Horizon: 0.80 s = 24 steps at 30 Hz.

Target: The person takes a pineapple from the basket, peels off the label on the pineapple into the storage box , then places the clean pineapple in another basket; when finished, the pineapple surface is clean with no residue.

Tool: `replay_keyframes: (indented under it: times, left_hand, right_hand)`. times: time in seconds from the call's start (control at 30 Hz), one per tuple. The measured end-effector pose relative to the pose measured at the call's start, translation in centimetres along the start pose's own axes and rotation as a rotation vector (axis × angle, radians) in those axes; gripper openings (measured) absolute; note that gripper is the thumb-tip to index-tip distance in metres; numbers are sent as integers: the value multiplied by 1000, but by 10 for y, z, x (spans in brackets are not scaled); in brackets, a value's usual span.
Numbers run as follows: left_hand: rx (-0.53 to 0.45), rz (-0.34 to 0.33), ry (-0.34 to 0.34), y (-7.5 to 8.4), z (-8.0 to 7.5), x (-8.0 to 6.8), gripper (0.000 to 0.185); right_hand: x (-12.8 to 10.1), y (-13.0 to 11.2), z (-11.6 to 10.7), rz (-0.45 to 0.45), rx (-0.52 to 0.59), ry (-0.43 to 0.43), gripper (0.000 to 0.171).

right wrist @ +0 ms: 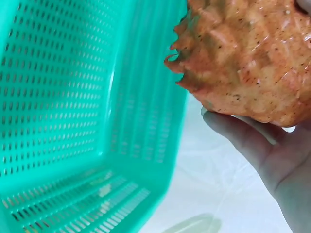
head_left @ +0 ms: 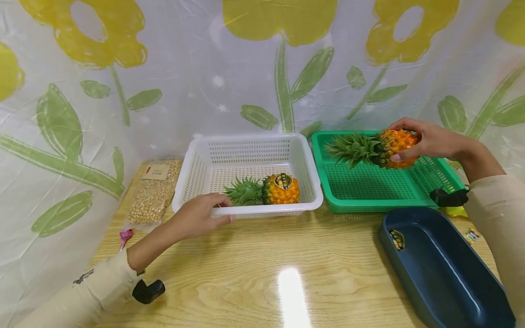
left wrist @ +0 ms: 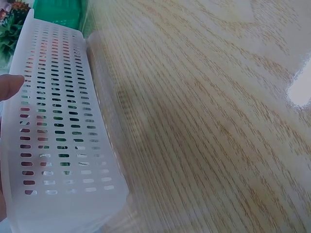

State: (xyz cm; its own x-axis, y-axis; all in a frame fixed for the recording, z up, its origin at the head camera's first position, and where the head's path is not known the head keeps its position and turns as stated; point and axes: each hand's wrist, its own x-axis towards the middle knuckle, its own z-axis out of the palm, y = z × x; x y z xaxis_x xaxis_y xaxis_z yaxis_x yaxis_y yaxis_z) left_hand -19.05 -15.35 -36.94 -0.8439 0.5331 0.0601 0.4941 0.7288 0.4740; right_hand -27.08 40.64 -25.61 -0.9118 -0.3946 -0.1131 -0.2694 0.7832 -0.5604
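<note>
Your right hand (head_left: 426, 139) grips an orange pineapple with a green leafy crown (head_left: 383, 146), fingers curled over the fruit body and thumb under it. You hold it in the air above the green perforated plastic basket (head_left: 369, 189), crown pointing toward the white basket. In the right wrist view the fruit (right wrist: 252, 53) sits in your palm, just above the green basket's rim (right wrist: 146, 121).

Your left hand (head_left: 203, 214) holds the near rim of the white perforated plastic basket (head_left: 246, 155), fingers wrapped over the edge. In the left wrist view one fingertip (left wrist: 9, 86) touches the white wall (left wrist: 63, 141).

A second orange pineapple with a round sticker (head_left: 272, 189) lies on its side inside the white basket, crown toward your left hand.

The two baskets stand side by side, just about touching, on the light wooden table (head_left: 262, 273). A dark blue oblong plastic tray (head_left: 443, 273) sits near the green basket, on your right. A clear bag of pale kernels (head_left: 153, 193) lies just left of the white basket.
</note>
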Motion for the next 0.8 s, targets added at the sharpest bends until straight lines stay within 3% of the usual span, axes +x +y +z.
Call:
replay_keyframes:
  times: [0.33, 0.8]
  left_hand:
    - [5, 13, -8, 0, 2, 2, 18]
    - [8, 11, -8, -1, 0, 1, 17]
  right_hand:
    - [18, 31, 5, 92, -69, -55, 69]
    - [47, 35, 17, 135, -79, -164, 73]
